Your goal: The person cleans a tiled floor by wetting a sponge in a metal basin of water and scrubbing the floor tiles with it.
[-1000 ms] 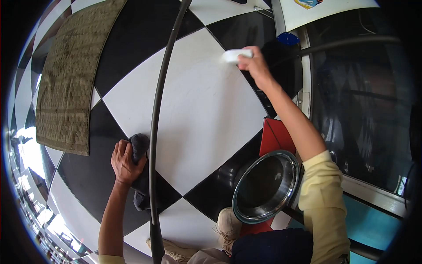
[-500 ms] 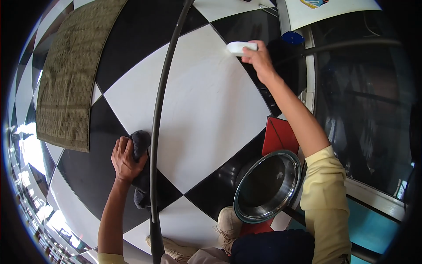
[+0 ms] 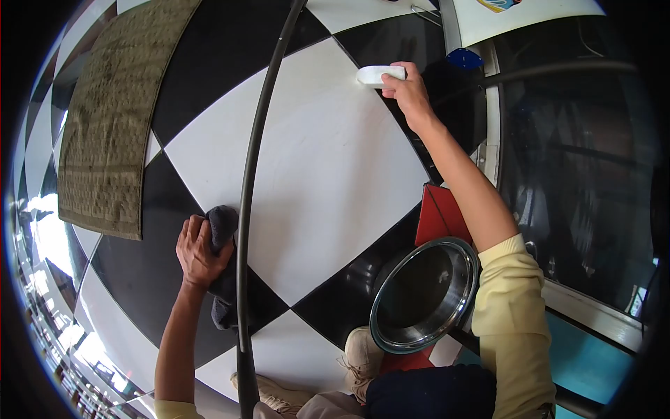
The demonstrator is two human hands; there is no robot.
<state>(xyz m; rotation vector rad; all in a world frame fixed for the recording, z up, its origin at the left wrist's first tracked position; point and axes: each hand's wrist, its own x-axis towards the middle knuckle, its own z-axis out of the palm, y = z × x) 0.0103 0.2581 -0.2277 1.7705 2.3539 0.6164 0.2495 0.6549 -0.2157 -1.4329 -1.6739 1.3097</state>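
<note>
At the far corner of a large white floor tile [image 3: 307, 153], my right hand [image 3: 410, 96] grips a white scrubbing brush [image 3: 374, 76]. The brush rests at the tile's edge, and its underside is mostly hidden. My left hand [image 3: 200, 255] is closed around a bunched dark grey cloth [image 3: 224, 225], which lies on a black tile at lower left. Part of the cloth trails down behind a long dark pole or hose that crosses the view.
A metal basin [image 3: 457, 290] stands at lower right near my shoe [image 3: 363, 356], beside a red panel [image 3: 441, 215]. The dark pole [image 3: 250, 188] runs through the middle. A brown mat [image 3: 118, 126] lies at left, and dark glass [image 3: 572, 174] lines the right.
My right hand and the brush have shifted slightly to the left. My left hand stays almost in place on the cloth.
</note>
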